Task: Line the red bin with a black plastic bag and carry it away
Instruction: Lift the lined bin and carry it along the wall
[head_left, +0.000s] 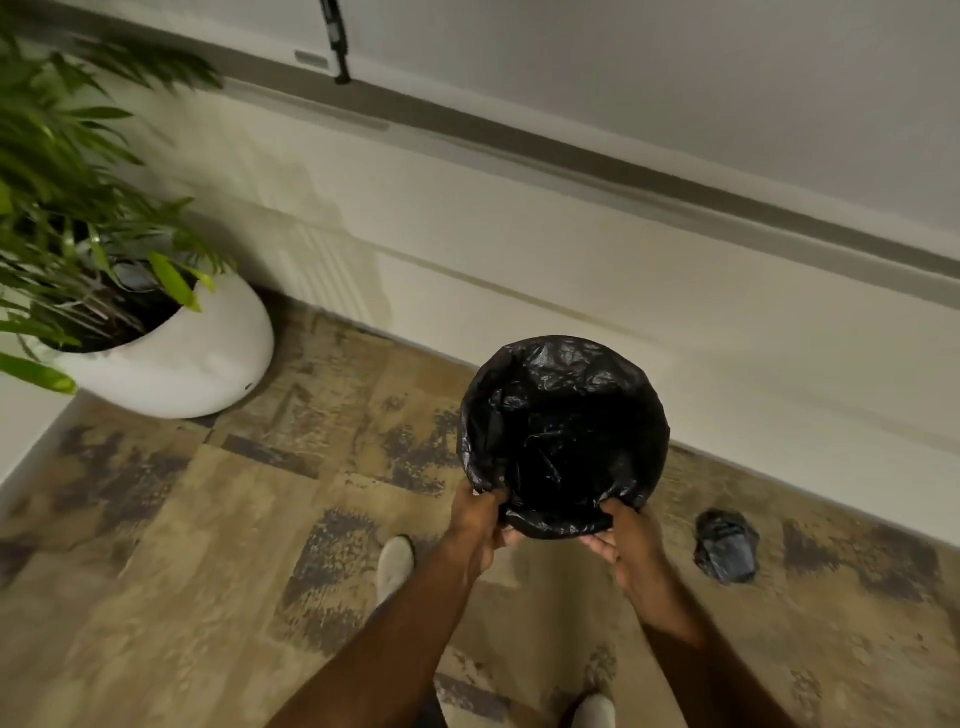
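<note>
the patterned floor (208, 545) is filling most of the view, with a white wall (571, 270) running behind it and a potted plant (156, 332) sitting well off to the left. the bin (563, 434) is standing near the wall, its red sides hidden under the black bag (550, 379) that is draping over the whole rim. a smaller crumpled bag (726, 545) is lying on the floor just beside it. the left hand (480, 525) and right hand (626, 540) are gripping the near rim, fingers pinching the plastic folded over it. lifting by the film alone is likely risking a tear or the liner slipping off.
</note>
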